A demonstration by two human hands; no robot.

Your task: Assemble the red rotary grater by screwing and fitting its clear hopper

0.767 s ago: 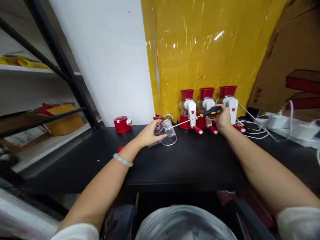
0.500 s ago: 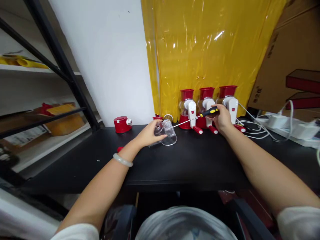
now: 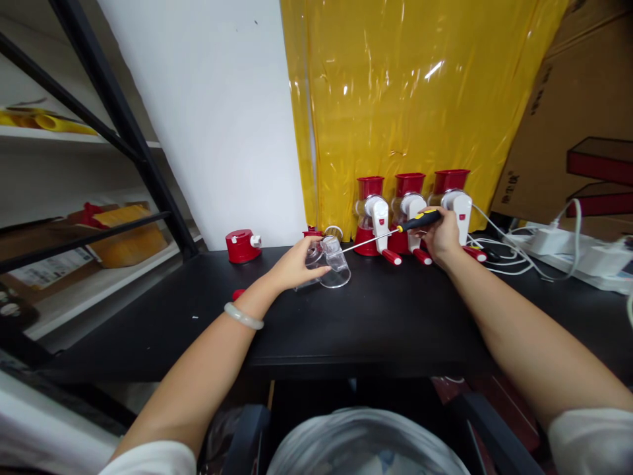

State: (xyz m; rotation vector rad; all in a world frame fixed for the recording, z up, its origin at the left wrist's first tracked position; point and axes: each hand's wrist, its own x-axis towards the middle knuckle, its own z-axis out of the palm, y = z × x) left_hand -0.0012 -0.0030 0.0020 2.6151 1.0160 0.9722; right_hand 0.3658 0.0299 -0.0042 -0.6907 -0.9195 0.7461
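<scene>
Black table (image 3: 376, 330) spreads beneath our hands, and over its far part a clear plastic container (image 3: 338, 261) sits left of our right hand (image 3: 442, 235), with our left hand (image 3: 295, 265) nearer, gripping it. Between them a screwdriver (image 3: 419, 220) points its long axis leftward to the container; how far the tip goes in, we cannot tell. Our right hand closes round its right end, forearm (image 3: 514, 316) reaching from the near right.

Moderate, even light leaves the flat white panel (image 3: 208, 119) pale, while the glossy yellow plastic sheet (image 3: 410, 105) throws back bright streaks of glare. Shadow fills the space beneath the rectangular black desk (image 3: 376, 323); wide-angle distortion stretches the edges, and the lower left corner blurs.
</scene>
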